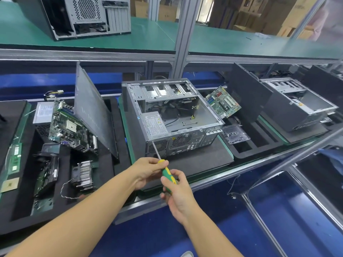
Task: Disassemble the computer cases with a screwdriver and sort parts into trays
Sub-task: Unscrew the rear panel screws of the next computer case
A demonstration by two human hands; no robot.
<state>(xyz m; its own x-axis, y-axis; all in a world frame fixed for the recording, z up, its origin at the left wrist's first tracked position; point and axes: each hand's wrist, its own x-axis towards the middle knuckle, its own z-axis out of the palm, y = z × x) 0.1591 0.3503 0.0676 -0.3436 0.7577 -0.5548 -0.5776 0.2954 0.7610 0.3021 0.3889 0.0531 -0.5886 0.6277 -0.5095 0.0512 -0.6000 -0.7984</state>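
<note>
An open grey computer case lies on its side on a black mat, rear panel toward me, with its power supply still inside. A green-and-yellow screwdriver points up-left, its tip touching the case's rear top-left corner. My right hand grips the handle. My left hand pinches the handle's top where the shaft begins.
A black foam tray on the left holds a motherboard, a leaning side panel, a heatsink, RAM and a power supply. To the right sit another motherboard, a clear screw box and a second case. A third case stands on the upper green shelf.
</note>
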